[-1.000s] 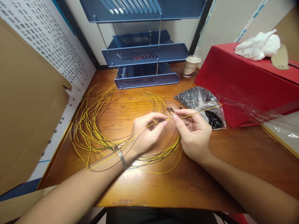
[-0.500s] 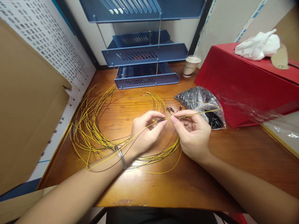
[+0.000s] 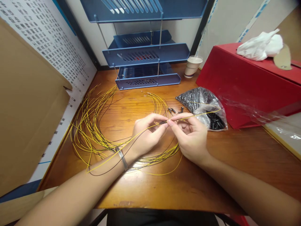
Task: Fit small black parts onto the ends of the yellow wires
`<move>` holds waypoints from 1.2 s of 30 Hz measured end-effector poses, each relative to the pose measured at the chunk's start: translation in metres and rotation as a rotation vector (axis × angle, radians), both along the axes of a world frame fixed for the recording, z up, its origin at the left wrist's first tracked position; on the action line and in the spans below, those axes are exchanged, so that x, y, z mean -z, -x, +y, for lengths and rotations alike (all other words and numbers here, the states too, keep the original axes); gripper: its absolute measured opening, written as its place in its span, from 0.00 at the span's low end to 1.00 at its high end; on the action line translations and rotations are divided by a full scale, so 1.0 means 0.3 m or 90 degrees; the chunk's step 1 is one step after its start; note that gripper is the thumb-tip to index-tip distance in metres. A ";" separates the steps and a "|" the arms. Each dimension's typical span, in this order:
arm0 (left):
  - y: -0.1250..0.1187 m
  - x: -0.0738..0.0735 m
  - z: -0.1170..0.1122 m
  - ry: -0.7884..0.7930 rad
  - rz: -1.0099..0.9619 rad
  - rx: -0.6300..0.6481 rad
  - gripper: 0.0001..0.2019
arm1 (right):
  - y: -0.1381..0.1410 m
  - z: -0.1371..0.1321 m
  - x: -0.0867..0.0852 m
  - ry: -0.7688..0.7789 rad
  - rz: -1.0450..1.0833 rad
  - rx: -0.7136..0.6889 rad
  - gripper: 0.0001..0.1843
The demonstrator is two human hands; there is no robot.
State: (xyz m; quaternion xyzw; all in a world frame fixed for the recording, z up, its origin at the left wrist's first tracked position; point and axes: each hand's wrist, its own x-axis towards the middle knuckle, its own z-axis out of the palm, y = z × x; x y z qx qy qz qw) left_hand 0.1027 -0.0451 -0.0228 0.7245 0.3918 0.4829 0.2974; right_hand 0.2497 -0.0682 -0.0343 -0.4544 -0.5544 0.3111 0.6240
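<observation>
Right hand shifted toward 9 o'clock, yellow wire pinched; black sleeve pinched by left hand, fingertips now nearly met.

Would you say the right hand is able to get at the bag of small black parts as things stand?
Probably yes: the bag lies just beyond the right hand with nothing between them, though its fingers pinch a yellow wire.

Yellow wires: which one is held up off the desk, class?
The single yellow wire pinched between the left hand and right hand, stretching toward the bag of black parts. The other wires lie looped on the desk.
</observation>
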 end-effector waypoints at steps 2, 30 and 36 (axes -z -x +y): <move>0.002 0.003 -0.001 -0.006 0.000 -0.001 0.04 | 0.000 0.000 0.001 0.002 0.004 -0.003 0.05; 0.002 0.031 0.006 0.013 -0.019 0.009 0.04 | 0.007 -0.006 0.001 0.033 0.028 -0.016 0.06; -0.003 0.033 0.005 0.030 -0.035 -0.013 0.04 | -0.007 0.002 -0.017 -0.044 0.017 0.054 0.06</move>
